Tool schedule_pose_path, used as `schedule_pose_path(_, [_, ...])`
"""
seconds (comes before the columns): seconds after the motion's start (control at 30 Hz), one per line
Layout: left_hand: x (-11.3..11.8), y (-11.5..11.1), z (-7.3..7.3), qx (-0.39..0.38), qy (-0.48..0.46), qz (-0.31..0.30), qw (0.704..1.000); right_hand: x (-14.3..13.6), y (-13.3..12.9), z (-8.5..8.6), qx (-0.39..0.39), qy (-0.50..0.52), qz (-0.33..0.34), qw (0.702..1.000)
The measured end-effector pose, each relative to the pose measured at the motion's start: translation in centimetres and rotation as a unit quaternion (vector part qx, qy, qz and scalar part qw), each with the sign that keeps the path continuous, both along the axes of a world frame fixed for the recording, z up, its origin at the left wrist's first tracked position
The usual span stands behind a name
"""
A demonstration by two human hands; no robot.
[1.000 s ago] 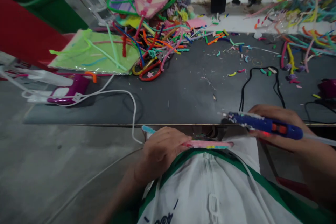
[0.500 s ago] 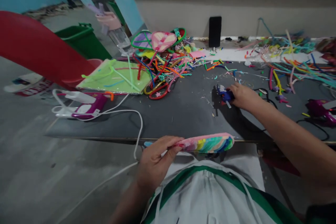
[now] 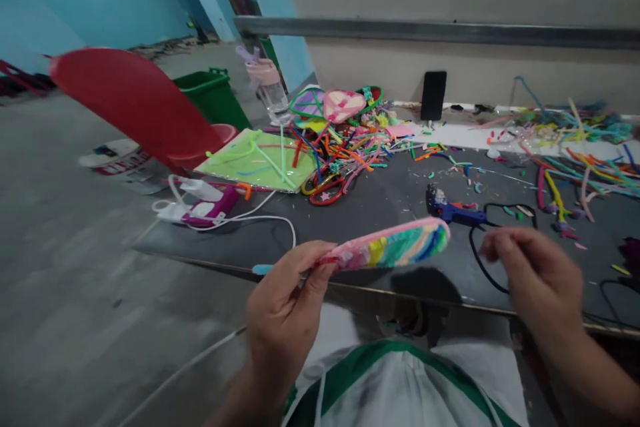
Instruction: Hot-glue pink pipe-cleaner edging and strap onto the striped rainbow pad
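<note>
My left hand (image 3: 290, 313) pinches the red end of a flat, pink-edged piece with rainbow stripes (image 3: 395, 245), held up over the table's front edge. To its right, my right hand (image 3: 535, 273) hovers above the table with fingers curled; whether anything sits between the fingertips is hidden. A blue glue gun (image 3: 463, 214) lies on the dark table beyond the striped piece, its black cord curving near my right hand.
Colourful pipe cleaners (image 3: 345, 147) and heart-shaped pieces (image 3: 344, 105) are piled at the back, near a bottle (image 3: 270, 90) and a phone (image 3: 433, 95). A purple power strip (image 3: 213, 208) with white cables lies left. A red chair (image 3: 135, 107) stands beyond.
My right hand has let go of the glue gun, which now lies on the table, and has come back towards me. The striped piece is raised slightly. The view has shifted left and up.
</note>
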State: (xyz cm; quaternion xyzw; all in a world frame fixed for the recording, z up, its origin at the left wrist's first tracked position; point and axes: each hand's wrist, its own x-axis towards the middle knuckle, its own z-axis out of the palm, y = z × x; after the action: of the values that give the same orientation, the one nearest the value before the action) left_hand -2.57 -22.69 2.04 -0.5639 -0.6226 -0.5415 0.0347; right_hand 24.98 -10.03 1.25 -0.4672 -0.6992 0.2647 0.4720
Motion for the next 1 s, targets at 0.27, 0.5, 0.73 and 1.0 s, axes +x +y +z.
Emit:
schedule_pose_path(0.27, [4.0,2.5,-4.3,-0.001,0.167,-0.059,0.984,-6.1,-4.9,-5.7,-0.276,0.254,0.280,0.884])
schedule_pose_path(0.5, [5.6,2.8,-6.7,-0.111,0.209,-0.135,0.962,-7.3,-4.9,-7.3,-0.384,0.414,0.216,0.797])
schedule_pose_path(0.73, [5.6,3.2,-6.1,-0.112,0.177,-0.235,0.949,-7.3,-4.1,-6.3,-0.395,0.478,0.171,0.765])
schedule_pose_path(1.0, [5.9,3.5,-6.5,-0.147,0.174,-0.257,0.939,-6.6,-3.9,-6.8,-0.401,0.478,0.141,0.769])
